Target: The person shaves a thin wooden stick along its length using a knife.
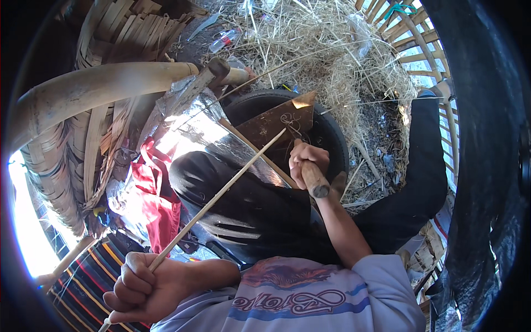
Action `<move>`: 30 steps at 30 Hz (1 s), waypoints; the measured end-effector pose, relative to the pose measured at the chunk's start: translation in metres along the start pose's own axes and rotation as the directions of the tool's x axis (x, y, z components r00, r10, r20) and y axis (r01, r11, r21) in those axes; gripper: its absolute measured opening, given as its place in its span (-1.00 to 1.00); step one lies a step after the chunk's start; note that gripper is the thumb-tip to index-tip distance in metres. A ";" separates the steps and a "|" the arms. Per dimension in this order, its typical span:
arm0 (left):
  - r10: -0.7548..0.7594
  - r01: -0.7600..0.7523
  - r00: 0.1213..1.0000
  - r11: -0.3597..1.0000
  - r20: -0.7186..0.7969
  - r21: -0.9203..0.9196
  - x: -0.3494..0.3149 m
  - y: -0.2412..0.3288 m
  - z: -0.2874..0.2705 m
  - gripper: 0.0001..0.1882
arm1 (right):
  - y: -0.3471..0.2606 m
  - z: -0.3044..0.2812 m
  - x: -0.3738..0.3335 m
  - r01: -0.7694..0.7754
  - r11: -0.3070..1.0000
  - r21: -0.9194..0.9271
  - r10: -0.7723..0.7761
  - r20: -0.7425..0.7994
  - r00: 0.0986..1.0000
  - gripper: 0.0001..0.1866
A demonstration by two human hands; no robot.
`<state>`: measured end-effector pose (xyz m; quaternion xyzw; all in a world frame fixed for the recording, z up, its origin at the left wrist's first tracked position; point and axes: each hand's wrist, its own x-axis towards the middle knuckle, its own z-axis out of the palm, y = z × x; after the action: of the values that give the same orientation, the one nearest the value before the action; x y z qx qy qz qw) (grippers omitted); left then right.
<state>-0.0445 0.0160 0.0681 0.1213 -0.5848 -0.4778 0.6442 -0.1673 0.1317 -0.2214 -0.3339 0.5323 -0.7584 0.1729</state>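
Fingers of my left hand [135,288] curl around one pale stick [213,203], its tip near the lower edge of one brown board [268,123]; those of my right hand [308,160] wrap one wooden handle [315,181] near the right rim of one round black tub [339,141].

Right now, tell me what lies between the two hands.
In the head view, a dark-trousered leg lies between left hand and right hand, crossed by the pale stick.
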 end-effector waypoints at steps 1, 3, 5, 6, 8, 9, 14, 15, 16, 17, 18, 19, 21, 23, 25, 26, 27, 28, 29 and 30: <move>-0.013 0.013 1.000 1.000 0.014 -0.001 0.000 0.000 0.000 -0.50 | -0.003 0.001 0.002 0.000 1.000 0.005 0.000 0.001 1.000 -0.81; -0.062 0.064 0.996 0.997 0.061 -0.039 -0.003 0.001 -0.003 -0.50 | -0.011 0.001 0.007 -0.058 0.997 0.048 0.060 -0.029 0.998 -0.81; -0.116 0.125 0.987 0.989 0.109 -0.074 -0.005 -0.003 -0.009 -0.48 | -0.043 0.005 0.019 -0.011 0.980 0.197 0.015 -0.019 1.000 -0.82; -0.110 0.121 0.987 0.989 0.118 -0.085 0.000 0.001 -0.007 -0.48 | -0.063 0.009 0.028 0.039 0.975 0.218 -0.044 0.017 0.999 -0.82; -0.105 0.118 0.987 0.988 0.120 -0.102 0.004 0.005 -0.006 -0.48 | -0.077 0.014 0.032 0.089 0.968 0.233 -0.104 0.055 0.993 -0.82; -0.104 0.130 0.981 0.980 0.166 -0.149 0.003 0.001 -0.004 -0.48 | -0.075 0.013 0.031 0.093 0.962 0.255 -0.105 0.035 0.994 -0.81; -0.084 0.151 0.964 0.954 0.252 -0.258 0.002 -0.007 0.002 -0.49 | -0.034 0.008 0.028 -0.135 0.991 0.022 0.134 0.070 0.989 -0.78; -0.061 0.133 0.965 0.951 0.253 -0.278 0.001 -0.006 0.003 -0.51 | -0.036 0.003 0.024 -0.177 0.979 0.098 0.173 0.051 0.984 -0.79; -0.038 0.115 0.966 0.948 0.254 -0.298 0.002 -0.006 0.004 -0.53 | -0.036 -0.002 0.022 -0.206 0.963 0.174 0.204 0.028 0.979 -0.81; -0.050 0.125 0.967 0.948 0.249 -0.293 0.002 -0.003 0.003 -0.53 | -0.045 -0.002 0.029 0.017 0.975 0.222 -0.020 0.014 1.000 -0.82; -0.050 0.155 0.956 0.922 0.288 -0.355 0.001 -0.003 0.003 -0.54 | -0.057 -0.004 0.034 0.077 0.936 0.345 -0.094 0.034 0.995 -0.82; -0.033 0.171 0.944 0.900 0.327 -0.402 0.003 -0.004 0.004 -0.56 | -0.076 0.003 0.044 0.073 0.935 0.346 -0.092 0.040 0.995 -0.81; -0.038 0.203 0.929 0.883 0.368 -0.423 0.002 -0.011 0.007 -0.57 | -0.069 0.003 0.038 0.045 0.939 0.341 -0.062 0.038 0.997 -0.80; -0.043 0.247 0.911 0.852 0.409 -0.461 -0.004 -0.022 0.005 -0.58 | -0.034 -0.008 0.017 -0.062 0.967 0.246 0.054 0.037 0.998 -0.80; -0.019 0.326 0.862 0.786 0.507 -0.525 0.003 -0.014 0.005 -0.59 | -0.036 -0.005 0.029 -0.057 0.946 0.319 0.052 0.023 0.998 -0.81; -0.017 0.323 0.859 0.794 0.512 -0.515 0.006 -0.010 0.006 -0.59 | -0.039 -0.004 0.033 -0.061 0.944 0.326 0.057 0.022 0.998 -0.83; -0.001 0.272 0.881 0.819 0.474 -0.505 0.006 -0.007 0.005 -0.59 | -0.046 -0.001 0.039 -0.069 0.943 0.326 0.065 0.023 0.998 -0.84; 0.018 0.221 0.900 0.843 0.436 -0.490 0.007 -0.003 0.004 -0.59 | -0.056 0.005 0.041 -0.014 0.938 0.346 0.008 0.019 1.000 -0.84; 0.015 0.225 0.902 0.836 0.431 -0.500 0.004 -0.007 0.003 -0.59 | -0.064 0.006 0.039 0.041 0.938 0.344 -0.048 0.011 0.999 -0.83; 0.011 0.226 0.904 0.835 0.427 -0.501 0.002 -0.010 0.002 -0.58 | -0.072 0.004 0.040 0.027 0.952 0.305 -0.047 0.058 0.997 -0.82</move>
<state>-0.0513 0.0102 0.0635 -0.1350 -0.5412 -0.6734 0.4851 -0.1867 0.1312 -0.1414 -0.3374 0.3973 -0.8232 0.2251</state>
